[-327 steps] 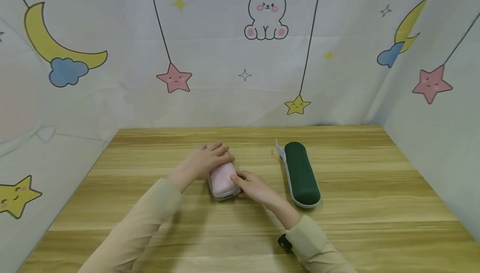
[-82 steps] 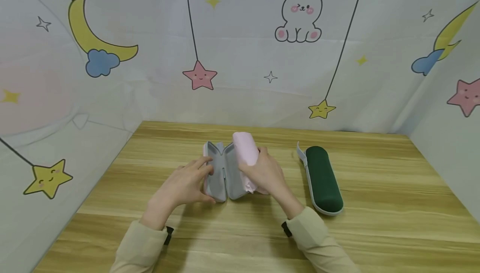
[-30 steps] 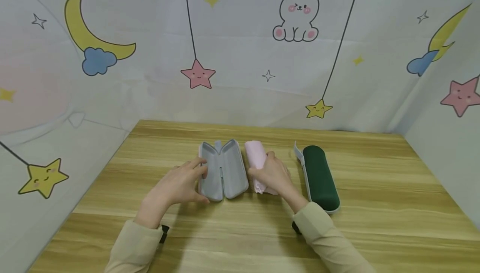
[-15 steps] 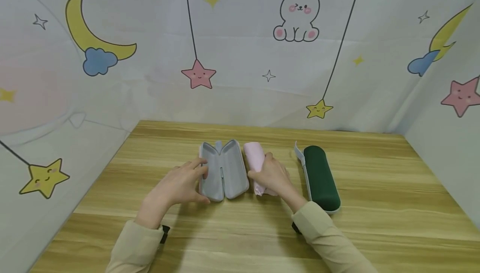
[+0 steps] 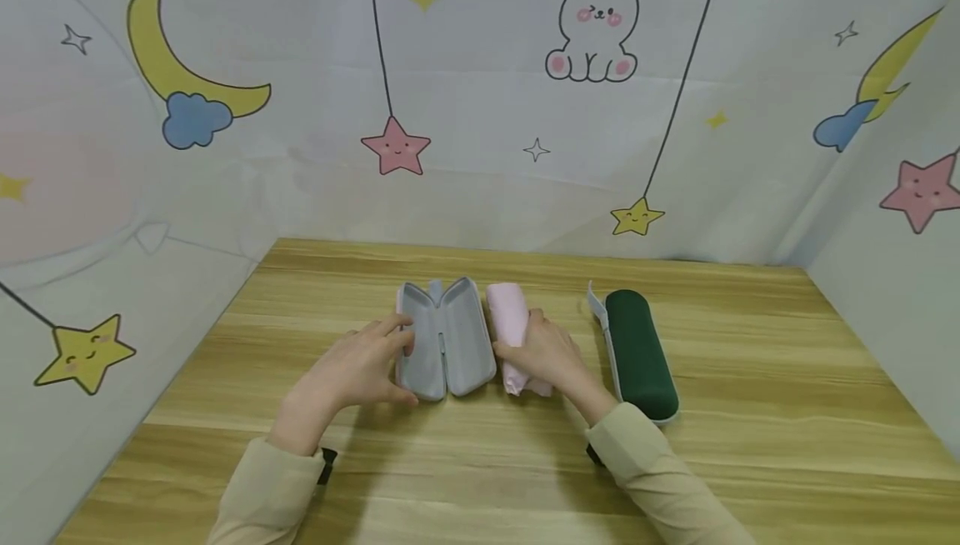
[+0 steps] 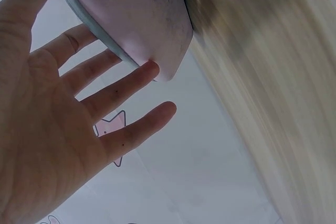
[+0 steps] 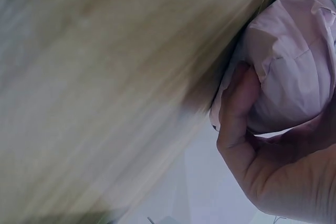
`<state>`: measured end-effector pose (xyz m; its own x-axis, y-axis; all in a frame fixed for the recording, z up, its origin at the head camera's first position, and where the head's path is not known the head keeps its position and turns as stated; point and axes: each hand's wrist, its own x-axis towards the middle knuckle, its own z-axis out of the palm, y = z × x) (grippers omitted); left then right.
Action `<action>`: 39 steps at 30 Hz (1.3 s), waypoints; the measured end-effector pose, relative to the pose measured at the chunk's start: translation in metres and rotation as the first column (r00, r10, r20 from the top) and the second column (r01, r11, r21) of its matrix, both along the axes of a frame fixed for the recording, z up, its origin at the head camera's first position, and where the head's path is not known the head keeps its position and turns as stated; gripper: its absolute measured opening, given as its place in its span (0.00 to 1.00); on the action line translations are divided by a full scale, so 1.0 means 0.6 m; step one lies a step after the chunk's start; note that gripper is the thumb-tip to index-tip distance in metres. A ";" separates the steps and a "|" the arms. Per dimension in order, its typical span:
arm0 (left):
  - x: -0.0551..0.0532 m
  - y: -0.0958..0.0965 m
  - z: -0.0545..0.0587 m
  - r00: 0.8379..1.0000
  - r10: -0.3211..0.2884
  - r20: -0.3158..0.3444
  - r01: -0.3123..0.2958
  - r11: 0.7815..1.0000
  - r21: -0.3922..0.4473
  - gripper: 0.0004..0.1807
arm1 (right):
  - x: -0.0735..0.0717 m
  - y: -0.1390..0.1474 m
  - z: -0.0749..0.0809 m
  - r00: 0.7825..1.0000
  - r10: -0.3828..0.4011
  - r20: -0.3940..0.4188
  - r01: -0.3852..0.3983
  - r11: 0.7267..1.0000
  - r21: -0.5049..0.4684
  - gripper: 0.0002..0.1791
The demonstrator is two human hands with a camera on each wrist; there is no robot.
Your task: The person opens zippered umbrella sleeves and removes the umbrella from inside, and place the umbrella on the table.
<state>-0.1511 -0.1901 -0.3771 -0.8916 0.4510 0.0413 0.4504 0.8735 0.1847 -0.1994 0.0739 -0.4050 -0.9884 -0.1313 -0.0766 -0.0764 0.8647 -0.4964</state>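
Note:
A case with a pink shell and grey lining point(image 5: 465, 345) lies spread open on the table, its two halves bare inside. My left hand point(image 5: 352, 370) is at its left side, fingertips at the rim. In the left wrist view the fingers are mostly straight, one tip touching the pink shell point(image 6: 136, 19). Right of the case lies a pink rolled fabric bundle point(image 5: 508, 312), shaped like a compact folded umbrella. My right hand point(image 5: 551, 353) grips it from the right, thumb on the near side. Creased fabric point(image 7: 294, 77) shows in the right wrist view; the palm side is partly hidden.
A long dark green case point(image 5: 641, 353) with a grey rim and upright strap lies right of my right hand. The wooden table point(image 5: 465, 478) runs back to a white curtain point(image 5: 480, 195) printed with stars, a moon and a rabbit.
The pink case was closed between both hands, then opened. My right hand lowered the bundle from over the case's right half to the table beside it. Lately the bundle has barely shifted.

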 end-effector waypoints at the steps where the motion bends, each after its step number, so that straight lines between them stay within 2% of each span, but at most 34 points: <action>1: 0.000 0.000 0.000 1.000 0.001 0.001 -0.001 1.000 0.000 0.29 | 0.000 0.001 0.000 1.000 0.006 0.001 -0.006 1.000 -0.001 0.44; 15: 0.000 0.003 0.003 1.000 0.002 0.001 -0.002 1.000 0.022 0.29 | 0.003 0.006 0.001 0.999 0.021 0.032 -0.020 1.000 -0.011 0.43; 32: 0.003 0.010 0.007 1.000 0.016 -0.013 -0.016 0.999 0.035 0.30 | 0.013 0.013 0.008 0.999 0.028 0.027 -0.027 1.000 -0.006 0.43; 39: 0.012 0.011 0.009 0.999 0.018 -0.039 -0.016 0.999 0.038 0.29 | 0.016 0.010 0.008 0.999 0.031 0.021 -0.031 0.999 -0.009 0.44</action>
